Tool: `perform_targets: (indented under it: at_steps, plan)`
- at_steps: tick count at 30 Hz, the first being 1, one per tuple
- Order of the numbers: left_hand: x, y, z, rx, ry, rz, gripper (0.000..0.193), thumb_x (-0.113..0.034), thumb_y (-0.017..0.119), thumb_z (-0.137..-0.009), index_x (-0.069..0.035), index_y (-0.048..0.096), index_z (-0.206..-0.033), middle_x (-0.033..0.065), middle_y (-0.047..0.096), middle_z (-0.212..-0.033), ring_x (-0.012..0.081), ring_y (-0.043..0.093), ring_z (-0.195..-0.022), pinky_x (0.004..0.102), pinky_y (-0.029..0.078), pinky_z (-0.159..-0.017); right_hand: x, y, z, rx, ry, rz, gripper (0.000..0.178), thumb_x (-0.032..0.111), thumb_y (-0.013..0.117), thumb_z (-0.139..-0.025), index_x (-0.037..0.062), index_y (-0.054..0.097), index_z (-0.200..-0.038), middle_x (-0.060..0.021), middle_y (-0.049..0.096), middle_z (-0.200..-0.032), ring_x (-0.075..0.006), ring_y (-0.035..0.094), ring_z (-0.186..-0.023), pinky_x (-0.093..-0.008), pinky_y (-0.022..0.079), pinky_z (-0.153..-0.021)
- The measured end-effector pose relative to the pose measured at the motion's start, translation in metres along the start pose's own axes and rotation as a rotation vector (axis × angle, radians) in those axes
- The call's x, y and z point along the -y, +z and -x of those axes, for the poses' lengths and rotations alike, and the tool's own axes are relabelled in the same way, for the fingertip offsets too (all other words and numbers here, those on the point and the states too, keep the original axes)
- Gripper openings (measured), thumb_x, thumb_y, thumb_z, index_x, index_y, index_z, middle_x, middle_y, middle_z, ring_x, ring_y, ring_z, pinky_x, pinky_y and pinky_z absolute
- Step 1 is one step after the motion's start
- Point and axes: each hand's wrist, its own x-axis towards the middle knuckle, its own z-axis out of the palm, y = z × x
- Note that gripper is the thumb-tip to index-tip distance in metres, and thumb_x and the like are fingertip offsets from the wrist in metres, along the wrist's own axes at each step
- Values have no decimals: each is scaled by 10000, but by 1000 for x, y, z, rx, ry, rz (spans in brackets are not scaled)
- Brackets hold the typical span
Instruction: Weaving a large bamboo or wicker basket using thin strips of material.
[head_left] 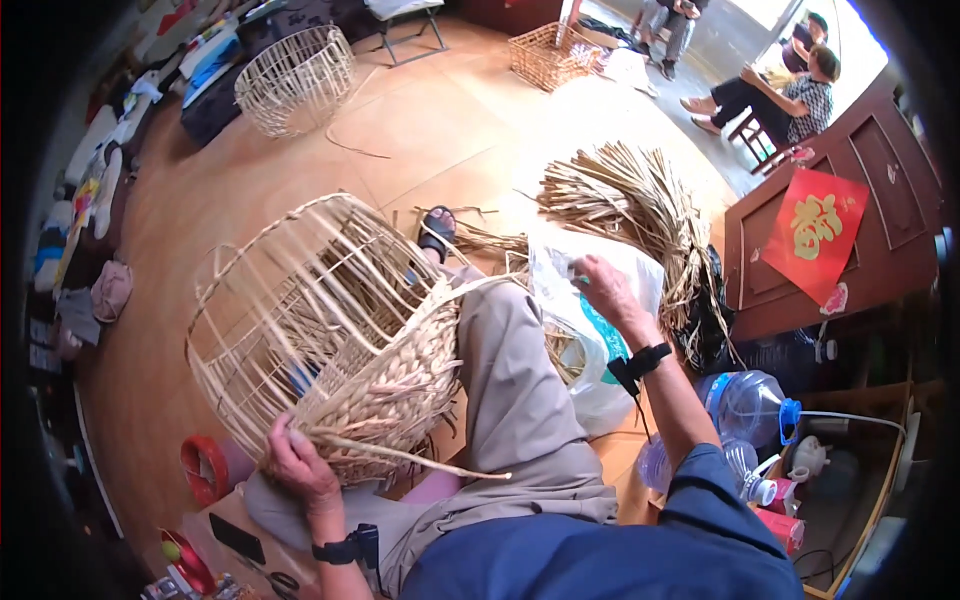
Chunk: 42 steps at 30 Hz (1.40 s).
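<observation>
A half-woven basket [400, 390] leans on its side against my left leg, its bare ribs on the left and a thick braided band on the right. My left hand [300, 465] is closed on its near edge, where a loose strand [420, 458] sticks out to the right. Another strand [490, 285] reaches from the braid across my knee. Over a white plastic bag [640, 270] with a green print, my right hand [608, 290] is raised with curled fingers. Whatever its fingers pinch, if anything, is too small to make out.
Dried stalks [620, 195] lie bundled beyond the bag. Large plastic bottles [745, 405] stand by a wooden door [870, 200] at right. An open basket frame [295, 80] and a finished-looking basket [553, 55] sit farther off. Scissors [284, 583] lie near left. People are in the background.
</observation>
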Motion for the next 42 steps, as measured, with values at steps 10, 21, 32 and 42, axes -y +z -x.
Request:
perform_targets:
  at_steps: [10, 21, 32, 42]
  plan:
    - [16, 3, 11, 5, -110, 101, 382, -260, 425, -1077, 47, 602, -1219, 200, 649, -1120, 336, 614, -1014, 430, 479, -945, -70, 194, 148, 433, 413, -312, 226, 127, 630, -924, 4, 713, -1095, -266, 721, -1072, -423, 699, -1027, -496, 544, -873]
    - [31, -4, 19, -60, -128, -14, 399, -252, 418, -1074, 69, 599, -1227, 195, 644, -1149, 318, 597, -1055, 415, 453, -983, -70, 267, 140, 255, 701, -412, 521, 190, 770, -857, -33, 571, -1284, -308, 681, -1184, -449, 654, -1152, -481, 504, -993]
    - [19, -5, 18, -61, -120, -14, 378, -239, 420, -1074, 61, 606, -1209, 183, 640, -1105, 307, 593, -1022, 407, 449, -969, -75, 237, 133, 70, 666, -300, 140, 101, 728, -826, -10, 688, -901, -265, 701, -959, -476, 655, -963, -508, 524, -845]
    - [28, 1, 17, -56, -105, 52, 329, -180, 433, -1063, 53, 610, -1212, 190, 653, -1114, 323, 618, -1027, 419, 470, -976, -99, 203, 147, 84, 695, -264, 250, 145, 653, -885, -17, 640, -1076, -298, 687, -1025, -485, 655, -1026, -520, 516, -907]
